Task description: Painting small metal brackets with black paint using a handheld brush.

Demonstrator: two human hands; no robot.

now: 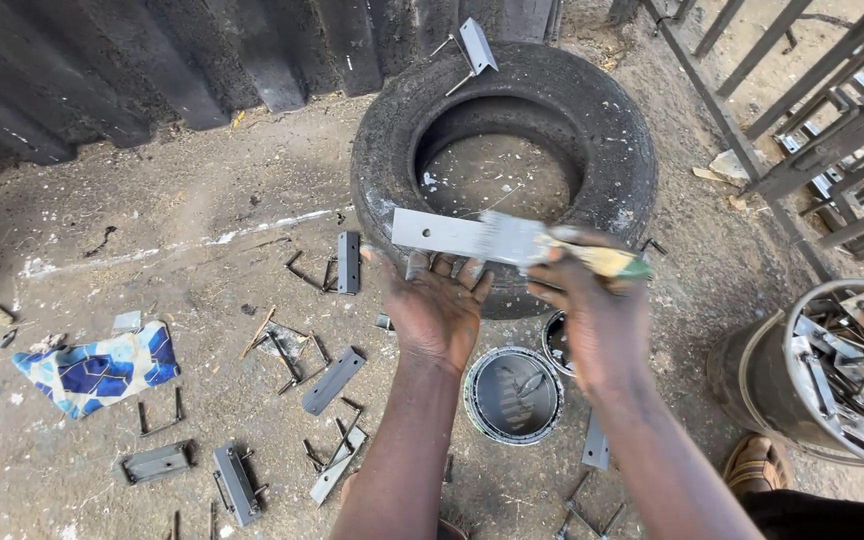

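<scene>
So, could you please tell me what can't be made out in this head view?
- Brush in the right hand: motion-blurred, bristles unclear.
- Flat metal strip on the left hand: underside hidden.
- Second tin: mostly behind the right hand.
- Bucket of metal parts: cut off by the right edge.

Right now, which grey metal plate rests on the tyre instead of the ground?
The bent plate on the tyre's far rim; the others lie on the dirt or in the left hand.

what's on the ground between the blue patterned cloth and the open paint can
In the head view, grey metal brackets with bent rods lie on the dirt between the blue cloth and the paint can.
</scene>
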